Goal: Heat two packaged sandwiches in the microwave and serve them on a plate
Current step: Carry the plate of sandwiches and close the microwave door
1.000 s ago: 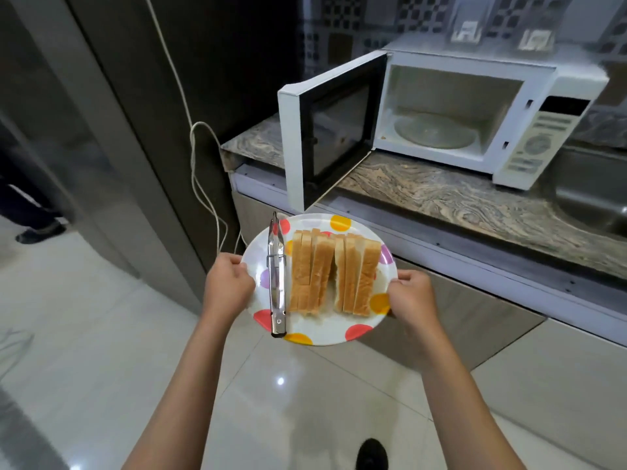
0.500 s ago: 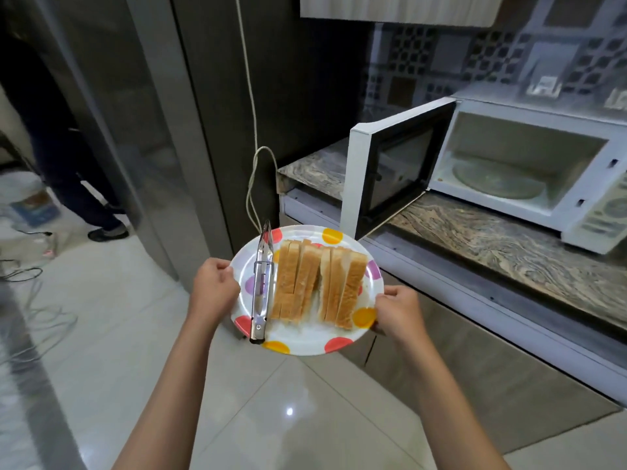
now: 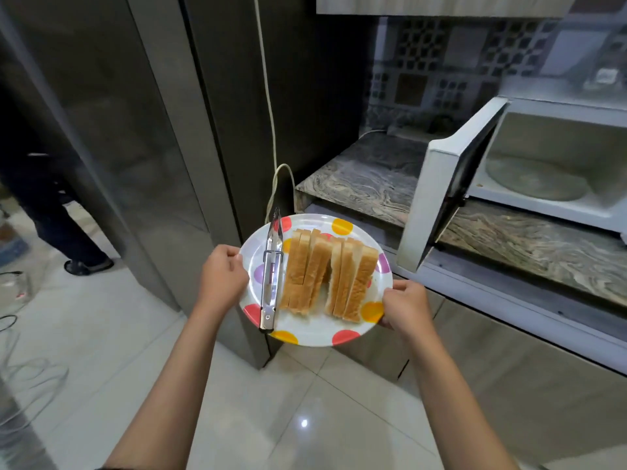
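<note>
both hands (image 3: 222,278) (image 3: 405,308) grip the plate (image 3: 315,335) over tiled floor (image 3: 305,401) near marble counter (image 3: 366,179).

The plate (image 3: 317,335) is white with orange, red and purple dots. The sandwiches (image 3: 327,278) are golden-brown, the tongs (image 3: 271,273) silver. The microwave (image 3: 549,208) is white; the counter (image 3: 373,179) has grey-brown swirls.

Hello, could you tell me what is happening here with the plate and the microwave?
A person holds a spotted plate by its rim, left hand on one side, right hand on the other. Two sandwiches and metal tongs lie on it. The microwave on the counter stands open and empty.
</note>
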Tool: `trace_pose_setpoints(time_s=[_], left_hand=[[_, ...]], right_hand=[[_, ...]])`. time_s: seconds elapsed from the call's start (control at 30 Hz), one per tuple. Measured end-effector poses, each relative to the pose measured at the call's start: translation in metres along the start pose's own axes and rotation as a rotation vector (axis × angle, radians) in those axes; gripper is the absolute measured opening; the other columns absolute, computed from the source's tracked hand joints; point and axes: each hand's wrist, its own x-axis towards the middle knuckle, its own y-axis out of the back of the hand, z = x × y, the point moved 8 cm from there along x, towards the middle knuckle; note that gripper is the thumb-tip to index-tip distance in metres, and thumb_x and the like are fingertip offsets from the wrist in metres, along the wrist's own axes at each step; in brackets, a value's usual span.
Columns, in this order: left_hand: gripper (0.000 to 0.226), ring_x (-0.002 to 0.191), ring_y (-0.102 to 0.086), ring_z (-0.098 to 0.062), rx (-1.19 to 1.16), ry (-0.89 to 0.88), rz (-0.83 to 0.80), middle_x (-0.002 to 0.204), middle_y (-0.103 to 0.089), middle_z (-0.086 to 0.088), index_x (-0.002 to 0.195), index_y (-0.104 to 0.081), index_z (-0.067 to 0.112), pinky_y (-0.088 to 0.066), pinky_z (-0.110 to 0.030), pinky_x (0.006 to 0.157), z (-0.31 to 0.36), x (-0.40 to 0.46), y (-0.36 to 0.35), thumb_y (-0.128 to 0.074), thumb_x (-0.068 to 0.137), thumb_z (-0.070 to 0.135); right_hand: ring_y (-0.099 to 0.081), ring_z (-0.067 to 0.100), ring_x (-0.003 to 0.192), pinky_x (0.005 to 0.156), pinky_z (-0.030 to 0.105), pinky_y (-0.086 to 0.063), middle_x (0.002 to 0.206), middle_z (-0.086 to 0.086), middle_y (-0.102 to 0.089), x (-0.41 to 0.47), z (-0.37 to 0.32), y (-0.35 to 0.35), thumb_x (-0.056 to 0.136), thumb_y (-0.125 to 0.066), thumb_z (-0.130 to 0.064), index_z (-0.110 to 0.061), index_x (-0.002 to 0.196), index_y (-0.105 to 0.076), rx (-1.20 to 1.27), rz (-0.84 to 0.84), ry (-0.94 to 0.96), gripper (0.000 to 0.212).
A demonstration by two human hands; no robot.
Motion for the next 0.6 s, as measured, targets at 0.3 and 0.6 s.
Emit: trace_pose_setpoints(time_s=[0.3, 0.6], left_hand=[[0.017, 0.069, -0.052, -0.011, -0.006, -0.085, -0.262, 0.077, -0.057, 0.006, 0.096, -0.058, 0.011, -0.038, -0.025, 0.055, -0.005, 0.103, -0.039, -0.041, 0.093, 0.009], [0.029, 0.075, -0.059, -0.021, -0.056, -0.038, -0.552, 0.086, -0.063, -0.009, 0.104, -0.056, 0.010, -0.047, -0.034, 0.059, 0.010, 0.182, -0.121, -0.037, 0.083, 0.002]], right_hand=[[-0.056, 0.022, 0.054, 0.054, 0.033, -0.047, 0.062, 0.015, -0.062, 0.038, 0.003, -0.048, 0.078, -0.042, 0.005, 0.013, 0.080, -0.063, 0.095, 0.245, -0.034, 0.023], [-0.060, 0.027, 0.057, 0.059, 0.038, -0.050, 0.057, 0.012, -0.063, 0.112, -0.016, -0.054, 0.074, -0.039, 0.005, 0.008, 0.067, -0.061, 0.107, 0.412, -0.031, 0.024]])
